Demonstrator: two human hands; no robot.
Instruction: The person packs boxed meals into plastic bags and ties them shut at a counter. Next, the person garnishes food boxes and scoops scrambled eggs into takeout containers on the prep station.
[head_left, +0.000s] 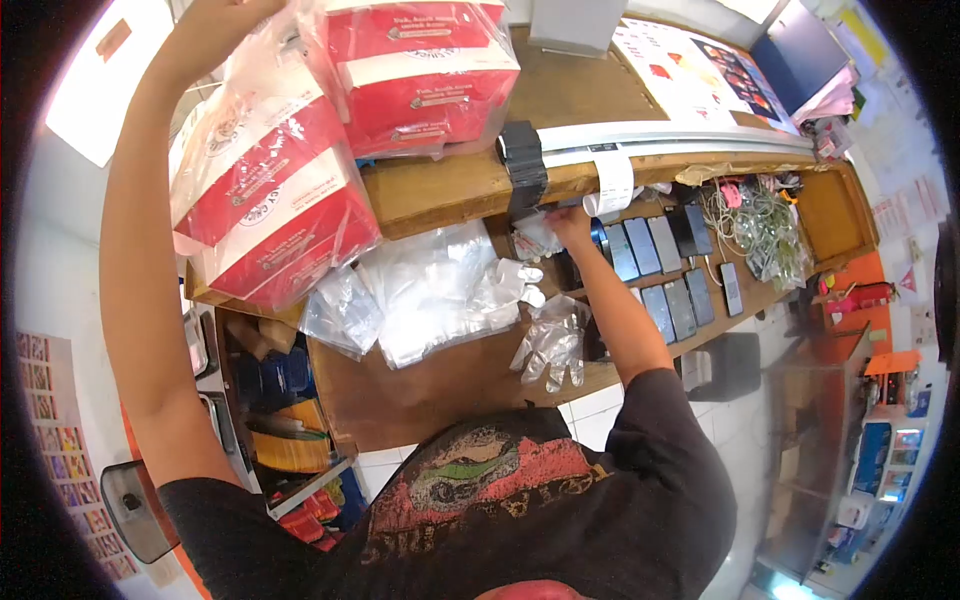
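Observation:
At the top left edge, my left hand [240, 12] is closed on the gathered top of a clear plastic bag [262, 70]. Inside that bag sit stacked red-and-white printed food boxes [275, 205]. A second bagged stack of red-and-white boxes [430, 85] stands beside it on the wooden counter [430, 195]. My right hand [568, 226] reaches under the counter ledge, beside a small clear plastic packet [535, 240]; its fingers are shaded and partly hidden. Clear plastic bags [430, 290] lie flat on the lower desk, with clear disposable gloves [553, 340] near my right forearm.
Several phones [655, 245] lie in rows on the lower shelf, right of my right arm. Tangled cables [760, 235] are farther right. A white paper strip [613, 185] hangs from the ledge, near a black-wrapped block [522, 165]. A menu sheet [700, 75] covers the counter's right end.

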